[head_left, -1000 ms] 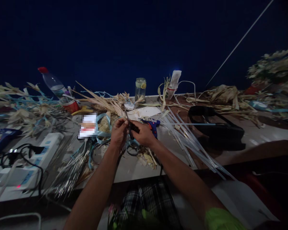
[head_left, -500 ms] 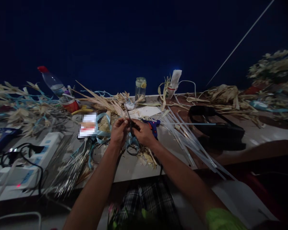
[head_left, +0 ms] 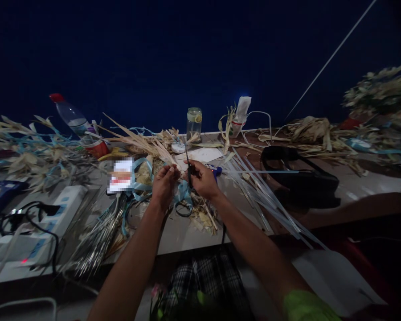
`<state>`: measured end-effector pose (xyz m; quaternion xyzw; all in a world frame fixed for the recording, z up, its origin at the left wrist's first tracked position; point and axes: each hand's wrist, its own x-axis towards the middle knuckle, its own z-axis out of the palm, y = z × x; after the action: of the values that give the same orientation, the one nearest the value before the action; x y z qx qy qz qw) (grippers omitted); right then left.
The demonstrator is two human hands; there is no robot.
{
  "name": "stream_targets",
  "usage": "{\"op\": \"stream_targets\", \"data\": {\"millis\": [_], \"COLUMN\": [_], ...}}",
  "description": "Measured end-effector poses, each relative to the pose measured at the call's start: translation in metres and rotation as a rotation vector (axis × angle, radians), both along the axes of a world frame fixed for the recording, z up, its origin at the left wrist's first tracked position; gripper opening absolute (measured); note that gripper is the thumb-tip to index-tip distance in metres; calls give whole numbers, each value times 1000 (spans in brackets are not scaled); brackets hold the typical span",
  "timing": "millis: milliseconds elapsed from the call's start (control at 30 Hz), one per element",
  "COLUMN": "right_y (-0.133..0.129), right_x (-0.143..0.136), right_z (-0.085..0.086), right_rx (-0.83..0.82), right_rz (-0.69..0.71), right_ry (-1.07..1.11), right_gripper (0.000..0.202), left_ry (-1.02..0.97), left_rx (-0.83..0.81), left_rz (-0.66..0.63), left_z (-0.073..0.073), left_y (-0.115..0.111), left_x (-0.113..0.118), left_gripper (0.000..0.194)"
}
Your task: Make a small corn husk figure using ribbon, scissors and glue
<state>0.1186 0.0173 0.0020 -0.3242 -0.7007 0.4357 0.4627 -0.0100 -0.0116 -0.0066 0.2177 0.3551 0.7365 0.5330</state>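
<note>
Dark scissors (head_left: 189, 173) stand upright in my right hand (head_left: 200, 178), blades pointing away from me. Its fingers are wrapped round the handles. Just to the left, my left hand (head_left: 165, 183) is closed in a pinch on something pale and too small to make out. Light blue ribbon (head_left: 183, 191) lies on the table below and between the hands. Dried husk scraps (head_left: 203, 218) are scattered near my right wrist. A blue glue gun (head_left: 216, 171) is partly hidden behind my right hand.
Clear sticks (head_left: 270, 196) and a black strap-like object (head_left: 297, 178) lie right. A lidded jar (head_left: 194, 124) stands behind. Left are a bundle of metal wires (head_left: 100, 240), a power strip (head_left: 58, 218), a phone-like screen (head_left: 120, 176) and a tilted bottle (head_left: 70, 115).
The scissors and my right hand have moved slightly right, away from my left hand. The gap between the hands is wider, and the view has shifted slightly.
</note>
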Motion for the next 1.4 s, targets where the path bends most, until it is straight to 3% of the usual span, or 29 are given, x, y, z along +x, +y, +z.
{"op": "stream_targets", "data": {"millis": [200,567,833,1033,1200,1400], "right_y": [-3,2,-3,-6,-7,-11], "right_x": [4,7,4,-5,-11,-13], "right_z": [2,1,5,-6,-9,-7], "right_rx": [261,389,270,135,-48,-125], "right_rz": [-20,-15,-2,5,107,169], "right_ry": [-249,-461,-303,-179,-15,64], "right_gripper": [46,46,43,45,43,41], "left_ry": [-14,-21,-39,-45,-8,30], "left_rx": [-39,-31,-19,2,43,80], "left_rz": [-31,-40,-17,-20,-11,-2], "left_z": [2,-1,5,12,9,5], "left_y": [-1,2,-1,-6,-4,-2], "left_x": [-1,-2,-1,0,0,0], "left_gripper": [21,20,21,19,23,24]}}
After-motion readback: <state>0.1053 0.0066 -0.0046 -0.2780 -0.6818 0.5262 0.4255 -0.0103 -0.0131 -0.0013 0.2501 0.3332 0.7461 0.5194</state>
